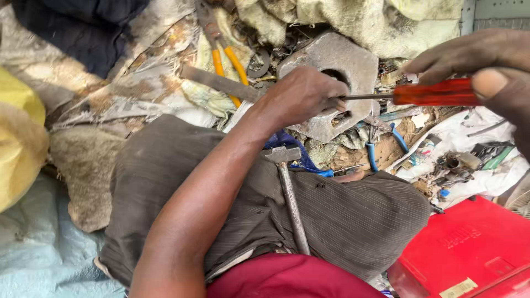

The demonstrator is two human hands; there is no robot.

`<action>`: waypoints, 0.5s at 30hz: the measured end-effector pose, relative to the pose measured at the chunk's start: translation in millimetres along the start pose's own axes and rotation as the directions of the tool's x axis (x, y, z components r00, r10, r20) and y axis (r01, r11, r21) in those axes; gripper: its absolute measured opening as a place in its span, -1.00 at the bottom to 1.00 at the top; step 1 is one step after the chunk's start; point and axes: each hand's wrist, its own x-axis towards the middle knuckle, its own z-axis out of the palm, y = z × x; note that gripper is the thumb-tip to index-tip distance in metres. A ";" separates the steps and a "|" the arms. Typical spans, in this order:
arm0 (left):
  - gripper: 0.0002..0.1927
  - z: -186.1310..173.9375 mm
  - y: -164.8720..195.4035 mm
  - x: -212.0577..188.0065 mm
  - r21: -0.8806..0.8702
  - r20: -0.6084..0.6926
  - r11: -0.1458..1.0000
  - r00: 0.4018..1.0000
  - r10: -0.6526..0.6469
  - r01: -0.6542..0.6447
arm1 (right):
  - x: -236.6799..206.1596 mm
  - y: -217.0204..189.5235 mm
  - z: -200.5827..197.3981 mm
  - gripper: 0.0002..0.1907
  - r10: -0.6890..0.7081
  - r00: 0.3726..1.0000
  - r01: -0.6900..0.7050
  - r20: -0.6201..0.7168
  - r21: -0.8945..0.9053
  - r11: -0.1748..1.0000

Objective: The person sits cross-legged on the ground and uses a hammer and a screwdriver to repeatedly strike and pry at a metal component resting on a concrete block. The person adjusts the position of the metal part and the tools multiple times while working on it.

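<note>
A seated person's left hand (302, 96), at centre frame, closes its fingers around the tip end of a red-handled screwdriver (436, 92), pressing it against a grey metal block (334, 69) that lies among scrap at upper centre. The right hand (486, 63), at the right edge, wraps its fingers about the red handle, thumb on the end. Should the tip skid off the block, the blade could likely jab the left palm; the hammer (288, 190) resting loose across the lap, lower centre, could slide off if the leg shifts
</note>
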 end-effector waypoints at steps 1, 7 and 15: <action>-0.88 0.9 0.2 3.7 0.034 0.042 0.999 0.998 -0.041 0.040 | 3.5 3.3 -5.4 -0.52 0.013 0.995 -0.010 0.096 -0.025 1.000; -0.81 2.8 3.2 21.1 0.053 0.074 0.995 0.994 -0.084 0.080 | 9.5 60.3 6.4 -0.52 0.406 0.716 -0.558 0.568 0.116 0.822; -0.82 -11.8 5.9 25.2 -0.253 0.272 0.933 0.944 -0.186 0.256 | -20.5 63.3 19.5 -0.50 0.494 0.645 -0.697 0.583 0.184 0.693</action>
